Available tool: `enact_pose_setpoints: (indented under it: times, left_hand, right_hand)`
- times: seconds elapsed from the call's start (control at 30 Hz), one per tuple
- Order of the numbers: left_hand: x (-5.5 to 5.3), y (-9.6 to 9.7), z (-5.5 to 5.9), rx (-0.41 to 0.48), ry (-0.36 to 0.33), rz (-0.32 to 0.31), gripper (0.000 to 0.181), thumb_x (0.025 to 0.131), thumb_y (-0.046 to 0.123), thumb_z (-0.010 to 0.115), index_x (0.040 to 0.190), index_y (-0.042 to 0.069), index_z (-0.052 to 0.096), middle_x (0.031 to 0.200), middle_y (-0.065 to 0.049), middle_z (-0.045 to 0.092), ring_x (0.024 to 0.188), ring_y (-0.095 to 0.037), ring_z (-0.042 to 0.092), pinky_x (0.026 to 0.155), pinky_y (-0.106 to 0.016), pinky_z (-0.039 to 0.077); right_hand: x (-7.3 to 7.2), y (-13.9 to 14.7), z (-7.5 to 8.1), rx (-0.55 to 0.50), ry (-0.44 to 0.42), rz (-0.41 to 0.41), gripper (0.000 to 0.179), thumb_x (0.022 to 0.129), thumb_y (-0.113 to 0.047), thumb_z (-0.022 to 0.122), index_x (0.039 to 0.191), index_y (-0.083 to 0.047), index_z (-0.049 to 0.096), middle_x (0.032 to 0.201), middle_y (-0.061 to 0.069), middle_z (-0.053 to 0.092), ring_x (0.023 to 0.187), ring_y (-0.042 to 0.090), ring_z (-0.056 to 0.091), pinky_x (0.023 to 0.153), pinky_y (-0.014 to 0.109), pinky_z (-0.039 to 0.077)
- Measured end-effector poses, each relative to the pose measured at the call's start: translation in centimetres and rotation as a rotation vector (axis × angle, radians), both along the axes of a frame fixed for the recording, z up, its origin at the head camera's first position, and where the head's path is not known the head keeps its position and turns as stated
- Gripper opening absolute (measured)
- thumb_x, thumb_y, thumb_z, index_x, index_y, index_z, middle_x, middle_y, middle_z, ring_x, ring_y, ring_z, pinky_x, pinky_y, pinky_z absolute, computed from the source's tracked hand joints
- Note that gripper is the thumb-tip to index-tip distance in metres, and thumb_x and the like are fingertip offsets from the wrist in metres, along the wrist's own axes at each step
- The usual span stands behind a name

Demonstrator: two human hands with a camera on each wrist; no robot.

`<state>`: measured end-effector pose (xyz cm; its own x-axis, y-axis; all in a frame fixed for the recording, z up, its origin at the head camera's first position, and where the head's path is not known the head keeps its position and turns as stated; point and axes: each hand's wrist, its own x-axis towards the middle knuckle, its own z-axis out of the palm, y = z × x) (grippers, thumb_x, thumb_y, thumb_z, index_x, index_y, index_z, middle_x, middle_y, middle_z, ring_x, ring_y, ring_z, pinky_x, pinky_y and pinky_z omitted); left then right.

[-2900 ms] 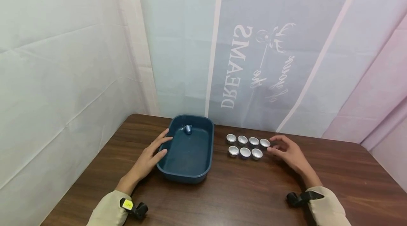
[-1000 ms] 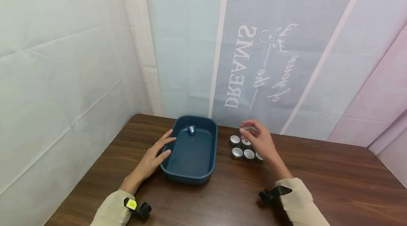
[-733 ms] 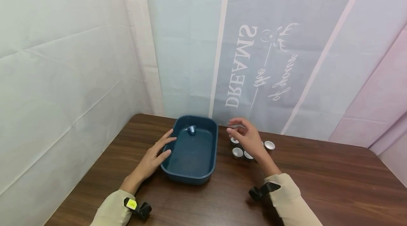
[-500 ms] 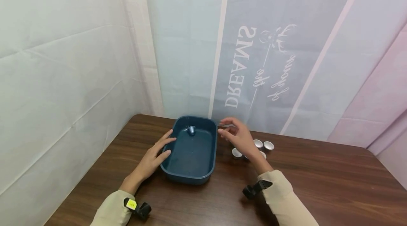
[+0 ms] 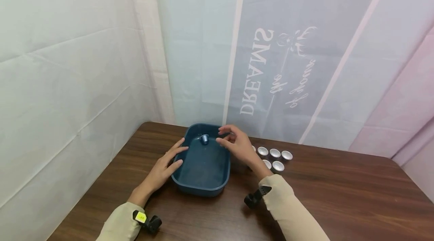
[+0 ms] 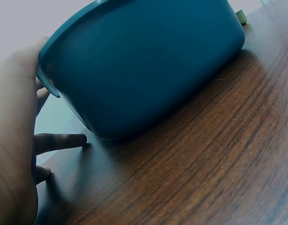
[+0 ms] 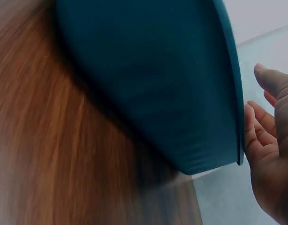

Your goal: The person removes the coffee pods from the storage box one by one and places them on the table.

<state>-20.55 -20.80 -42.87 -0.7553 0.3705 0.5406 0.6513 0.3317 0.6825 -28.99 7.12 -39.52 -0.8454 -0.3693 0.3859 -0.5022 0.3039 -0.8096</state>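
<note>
A deep blue plastic tub (image 5: 200, 188) stands on the table with one blue coffee capsule (image 5: 205, 139) lying tipped over inside, near its far end. My left hand (image 5: 159, 171) rests at the tub's left rim, fingers extended over it; lower fingers reach down outside, toward the table, in the left wrist view. Over the tub's right rim is my right hand (image 5: 239, 147), thumb and index finger apart and loosely curved. Nothing shows between those fingers in the right wrist view. Several capsules (image 5: 275, 153) with silver lids up stand in two rows right of the tub, partly hidden by my right arm.
The dark wood table (image 5: 332, 192) extends to the right and toward me. Behind it hangs a cloth backdrop (image 5: 190, 64) with printed lettering, and a pale cloth wall (image 5: 68, 83) closes the left side.
My right hand has moved left from the right end of the capsule rows, across them, to over the tub's right rim. My left hand stays at the tub's rim.
</note>
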Motion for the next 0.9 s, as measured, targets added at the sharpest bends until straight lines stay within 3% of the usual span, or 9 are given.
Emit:
enact_pose_setpoints:
  times: [0.17, 0.4, 0.53, 0.73, 0.9]
  left_hand:
    - [-0.1, 0.1, 0.1, 0.006, -0.005, -0.002, 0.04, 0.094, -0.003, 0.049, 0.134, -0.008, 0.047, 0.15, -0.028, 0.027, 0.135, -0.05, 0.024, 0.095, -0.078, 0.009]
    - [-0.1, 0.0, 0.0, 0.001, -0.024, 0.003, 0.04, 0.095, -0.002, 0.049, 0.135, -0.004, 0.047, 0.151, -0.026, 0.026, 0.136, -0.048, 0.023, 0.096, -0.077, 0.009]
    - [-0.1, -0.2, 0.0, -0.007, -0.027, 0.01, 0.04, 0.096, 0.0, 0.049, 0.135, -0.001, 0.048, 0.151, -0.025, 0.027, 0.136, -0.047, 0.024, 0.096, -0.077, 0.01]
    - [-0.1, -0.1, 0.1, -0.02, -0.031, 0.013, 0.04, 0.096, 0.001, 0.049, 0.136, -0.001, 0.048, 0.151, -0.024, 0.027, 0.136, -0.046, 0.024, 0.096, -0.077, 0.01]
    - [-0.2, -0.1, 0.0, -0.016, -0.027, 0.012, 0.04, 0.096, 0.001, 0.049, 0.136, -0.001, 0.048, 0.152, -0.023, 0.027, 0.137, -0.045, 0.024, 0.096, -0.077, 0.01]
  right_hand:
    - [-0.4, -0.9, 0.0, 0.049, 0.024, 0.004, 0.039, 0.088, -0.028, 0.071, 0.122, -0.013, 0.058, 0.113, 0.005, 0.061, 0.084, 0.014, 0.065, 0.071, 0.033, 0.053]
    - [-0.8, -2.4, 0.4, 0.174, 0.048, 0.026, 0.035, 0.087, -0.024, 0.072, 0.119, -0.016, 0.06, 0.117, 0.01, 0.062, 0.084, 0.011, 0.064, 0.072, 0.03, 0.053]
    - [-1.5, -3.3, 0.6, 0.233, 0.054, 0.026, 0.038, 0.087, -0.022, 0.072, 0.121, -0.01, 0.06, 0.119, 0.01, 0.061, 0.086, 0.012, 0.063, 0.071, 0.03, 0.052]
    - [-2.2, -4.1, 0.8, 0.369, 0.114, 0.059, 0.043, 0.086, -0.022, 0.074, 0.123, -0.006, 0.06, 0.119, 0.009, 0.06, 0.088, 0.016, 0.062, 0.069, 0.028, 0.052]
    - [-2.4, -4.4, 1.1, 0.411, 0.074, 0.074, 0.043, 0.087, -0.022, 0.072, 0.125, -0.007, 0.059, 0.122, 0.007, 0.059, 0.098, 0.026, 0.062, 0.076, 0.033, 0.053]
